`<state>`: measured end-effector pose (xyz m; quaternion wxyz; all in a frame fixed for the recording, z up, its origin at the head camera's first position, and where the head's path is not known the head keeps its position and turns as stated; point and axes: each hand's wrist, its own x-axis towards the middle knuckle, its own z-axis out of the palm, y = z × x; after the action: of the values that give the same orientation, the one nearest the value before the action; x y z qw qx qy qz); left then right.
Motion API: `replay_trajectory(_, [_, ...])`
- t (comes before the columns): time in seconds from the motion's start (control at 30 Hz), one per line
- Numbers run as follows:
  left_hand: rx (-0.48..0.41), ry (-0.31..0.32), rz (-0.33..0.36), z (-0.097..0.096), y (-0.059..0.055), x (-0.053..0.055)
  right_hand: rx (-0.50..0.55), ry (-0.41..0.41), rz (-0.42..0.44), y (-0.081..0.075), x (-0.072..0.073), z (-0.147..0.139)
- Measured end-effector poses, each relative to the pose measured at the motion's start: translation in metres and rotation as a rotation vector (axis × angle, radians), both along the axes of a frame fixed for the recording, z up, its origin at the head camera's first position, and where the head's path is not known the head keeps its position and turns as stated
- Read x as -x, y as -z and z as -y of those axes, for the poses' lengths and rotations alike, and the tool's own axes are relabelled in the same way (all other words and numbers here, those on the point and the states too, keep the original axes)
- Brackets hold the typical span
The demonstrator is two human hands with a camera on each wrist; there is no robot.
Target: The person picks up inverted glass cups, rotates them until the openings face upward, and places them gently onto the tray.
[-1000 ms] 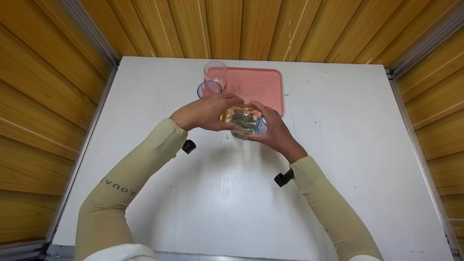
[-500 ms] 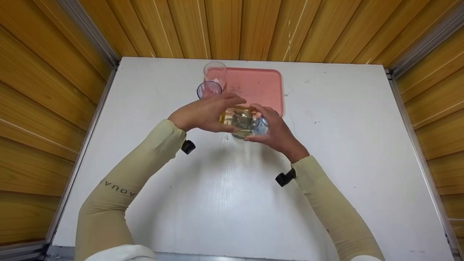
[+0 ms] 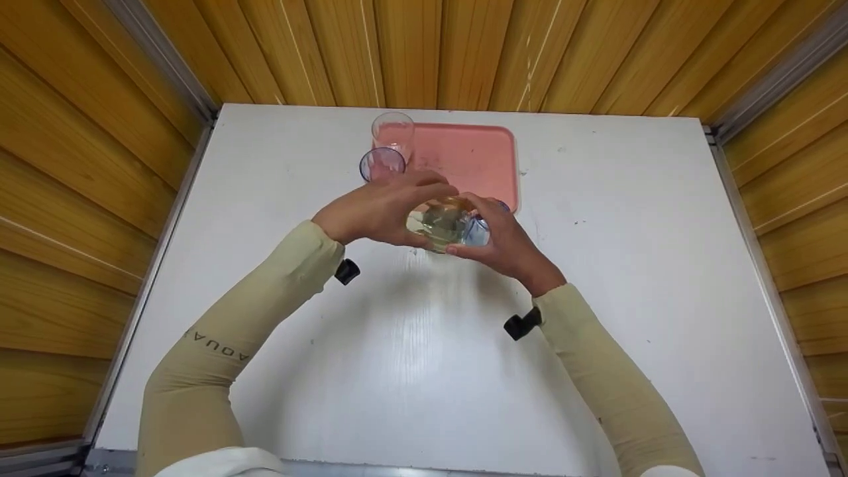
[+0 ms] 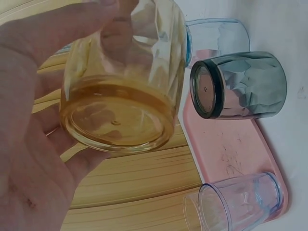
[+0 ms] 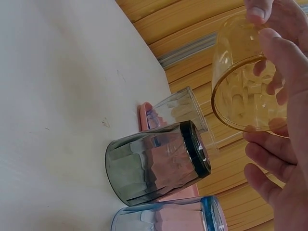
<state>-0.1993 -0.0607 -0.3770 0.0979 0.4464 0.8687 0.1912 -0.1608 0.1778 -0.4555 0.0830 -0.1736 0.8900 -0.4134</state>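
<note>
An amber glass tumbler (image 4: 120, 115) is held above the table between both hands, lying on its side in the air. My left hand (image 3: 381, 209) grips it around the base end, thumb on one side and fingers on the other. Around the rim end (image 5: 228, 82), my right hand (image 3: 500, 235) holds it with thumb and fingers. Below stands a grey tumbler (image 5: 149, 163), upside down with its thick dark base up. Beside it is an upside-down blue tumbler (image 5: 168, 219), partly hidden by my right hand in the head view.
A pink tray (image 3: 474, 149) lies at the back of the white table (image 3: 411, 371). On its left end stand a clear glass (image 3: 393, 132) and a blue-rimmed glass (image 3: 382, 162), both rim up. Wood-patterned panels (image 3: 464, 53) enclose the table.
My left hand has shifted slightly right along the amber tumbler and covers its base end more. The right hand is almost unmoved. The other glasses and the tray have stayed put.
</note>
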Motion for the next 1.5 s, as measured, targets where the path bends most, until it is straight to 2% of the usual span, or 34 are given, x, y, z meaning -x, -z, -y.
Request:
replay_trajectory(0.3, [-0.006, 0.024, -0.048, -0.005, 0.001, -0.002, -0.019, 0.011, 0.054, 0.001, 0.000, 0.001])
replay_trajectory(0.73, [-0.032, 0.087, -0.066, -0.009, 0.006, -0.002, -0.024, -0.017, -0.012, 0.000, -0.001, 0.001])
replay_trajectory(1.03, [0.000, 0.060, -0.044, -0.013, 0.009, -0.003, 0.003, -0.005, -0.028, 0.000, -0.002, 0.000])
replay_trajectory(1.37, [-0.041, 0.050, -0.021, -0.011, 0.010, -0.002, 0.012, -0.001, 0.035, 0.000, -0.001, -0.001])
replay_trajectory(1.5, [-0.069, 0.050, -0.025, -0.008, 0.010, -0.001, 0.017, -0.006, 0.033, 0.001, 0.000, -0.001])
